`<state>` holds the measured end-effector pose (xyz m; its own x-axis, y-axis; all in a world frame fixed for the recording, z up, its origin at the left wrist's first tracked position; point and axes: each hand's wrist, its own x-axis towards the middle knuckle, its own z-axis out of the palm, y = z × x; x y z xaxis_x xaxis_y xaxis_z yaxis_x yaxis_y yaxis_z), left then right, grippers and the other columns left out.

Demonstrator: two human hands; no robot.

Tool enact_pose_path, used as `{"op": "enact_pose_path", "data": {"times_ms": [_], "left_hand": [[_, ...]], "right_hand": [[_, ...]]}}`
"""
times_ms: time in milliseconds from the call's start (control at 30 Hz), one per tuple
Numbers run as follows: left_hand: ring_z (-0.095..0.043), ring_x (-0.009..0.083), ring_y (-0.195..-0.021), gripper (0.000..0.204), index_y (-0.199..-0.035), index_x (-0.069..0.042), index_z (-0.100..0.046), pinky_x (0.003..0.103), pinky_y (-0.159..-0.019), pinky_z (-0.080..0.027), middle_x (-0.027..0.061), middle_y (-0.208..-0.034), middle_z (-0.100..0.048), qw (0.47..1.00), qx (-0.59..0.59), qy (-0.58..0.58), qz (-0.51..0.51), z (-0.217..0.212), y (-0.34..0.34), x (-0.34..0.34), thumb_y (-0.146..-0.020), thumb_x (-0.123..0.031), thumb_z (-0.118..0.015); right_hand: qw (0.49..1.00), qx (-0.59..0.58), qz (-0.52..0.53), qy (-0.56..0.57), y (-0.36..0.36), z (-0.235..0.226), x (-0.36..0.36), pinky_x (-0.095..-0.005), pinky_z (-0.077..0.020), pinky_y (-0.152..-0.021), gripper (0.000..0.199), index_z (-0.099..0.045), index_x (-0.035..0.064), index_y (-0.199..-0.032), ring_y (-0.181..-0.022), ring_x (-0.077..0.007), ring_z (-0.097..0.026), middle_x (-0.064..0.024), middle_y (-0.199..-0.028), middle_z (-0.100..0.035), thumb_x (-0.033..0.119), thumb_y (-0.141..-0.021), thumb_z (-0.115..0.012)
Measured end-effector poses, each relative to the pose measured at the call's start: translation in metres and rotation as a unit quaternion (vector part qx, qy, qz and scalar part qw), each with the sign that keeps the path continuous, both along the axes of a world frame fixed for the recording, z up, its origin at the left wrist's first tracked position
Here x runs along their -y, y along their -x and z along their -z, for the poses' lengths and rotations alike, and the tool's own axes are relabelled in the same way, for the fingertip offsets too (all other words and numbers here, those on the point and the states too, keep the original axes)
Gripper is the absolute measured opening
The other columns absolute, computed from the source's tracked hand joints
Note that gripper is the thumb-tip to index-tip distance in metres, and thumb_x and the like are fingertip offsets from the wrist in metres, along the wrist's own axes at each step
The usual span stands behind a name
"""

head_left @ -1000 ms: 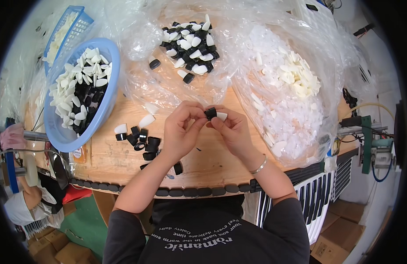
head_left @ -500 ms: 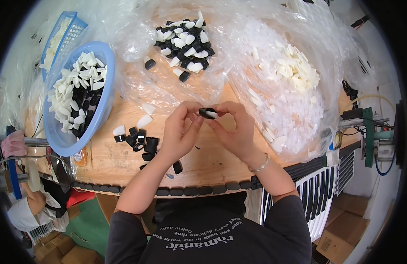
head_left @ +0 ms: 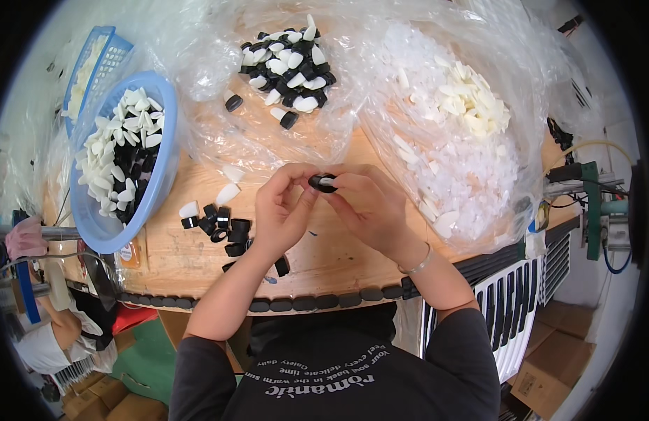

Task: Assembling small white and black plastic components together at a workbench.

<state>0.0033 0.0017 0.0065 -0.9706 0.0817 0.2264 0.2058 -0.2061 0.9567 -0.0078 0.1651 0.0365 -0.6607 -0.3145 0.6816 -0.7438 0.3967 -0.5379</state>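
Over the middle of the table, my left hand (head_left: pixel 285 205) pinches a small black oval cap (head_left: pixel 320 185) between thumb and fingertips. From the other side, my right hand (head_left: pixel 372 205) is closed at the same cap, its fingertips on a white piece that shows in the opening. Fingers cover part of both pieces. Left of my left hand lie several loose black caps (head_left: pixel 239 225), one with a white piece (head_left: pixel 189 209) standing out of it. Two flat white pieces, one a rounded oval (head_left: pixel 228 194), rest just behind them.
A pile of black caps with white pieces (head_left: pixel 296 63) sits on plastic sheeting at the back. A blue basin (head_left: pixel 171 105) and blue basket (head_left: pixel 119 50) stand left. Translucent pieces (head_left: pixel 472 172) and cream pieces (head_left: pixel 472 98) spread right. Black pads (head_left: pixel 305 304) line the front edge. Someone's arm (head_left: pixel 61 324) shows lower left.
The held cap has turned and shifted slightly left, with less white showing. My right hand's fingers have moved in closer over it. The whole view has shifted a little.
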Motion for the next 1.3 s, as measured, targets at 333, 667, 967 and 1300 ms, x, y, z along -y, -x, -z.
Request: {"op": "enact_pose_path", "data": {"times_ms": [333, 667, 967, 1300], "left_hand": [[-0.055, 0.0115, -0.09, 0.016, -0.099, 0.002, -0.058, 0.023, -0.083, -0.043, 0.0075, -0.099, -0.061, 0.996, -0.057, 0.042, -0.046, 0.002, -0.0007, -0.0018, -0.085, 0.01, -0.056], [-0.061, 0.018, -0.08, 0.013, -0.093, 0.002, -0.059, 0.025, -0.076, -0.047, 0.0131, -0.092, -0.064, 0.971, -0.135, 0.159, -0.113, 0.0055, 0.0022, 0.0008, -0.082, 0.008, -0.061], [-0.062, 0.0184, -0.081, 0.012, -0.092, 0.002, -0.06, 0.026, -0.077, -0.047, 0.0139, -0.093, -0.065, 0.976, -0.115, 0.141, -0.118, 0.0039, 0.0001, -0.0014, -0.082, 0.008, -0.061], [-0.063, 0.02, -0.083, 0.011, -0.091, 0.002, -0.06, 0.026, -0.078, -0.048, 0.0145, -0.093, -0.065, 0.975, -0.117, 0.144, -0.124, 0.0024, -0.0004, -0.0026, -0.081, 0.008, -0.061]], "right_hand": [[1.0, -0.027, -0.001, 0.01, 0.0024, 0.0015, 0.0007, -0.0299, -0.0531, -0.069, 0.026, -0.064, 0.0046, -0.092, -0.084, -0.024, -0.064, -0.0138, -0.105, -0.064, -0.005, -0.07, -0.074], [0.999, 0.014, 0.031, 0.003, 0.0038, 0.0001, -0.0019, -0.0313, -0.0539, -0.073, 0.031, -0.063, 0.0045, -0.095, -0.089, -0.0262, -0.064, -0.0144, -0.106, -0.063, -0.002, -0.068, -0.077], [0.999, -0.02, 0.041, 0.015, 0.0017, 0.0017, 0.0016, -0.0308, -0.0538, -0.073, 0.034, -0.062, 0.0052, -0.098, -0.09, -0.0259, -0.064, -0.0143, -0.106, -0.063, -0.004, -0.069, -0.076], [0.998, -0.046, 0.031, 0.001, 0.0035, 0.0038, -0.0008, -0.0292, -0.0522, -0.071, 0.029, -0.063, 0.0043, -0.093, -0.085, -0.0243, -0.063, -0.0149, -0.109, -0.063, -0.003, -0.068, -0.076]]}}
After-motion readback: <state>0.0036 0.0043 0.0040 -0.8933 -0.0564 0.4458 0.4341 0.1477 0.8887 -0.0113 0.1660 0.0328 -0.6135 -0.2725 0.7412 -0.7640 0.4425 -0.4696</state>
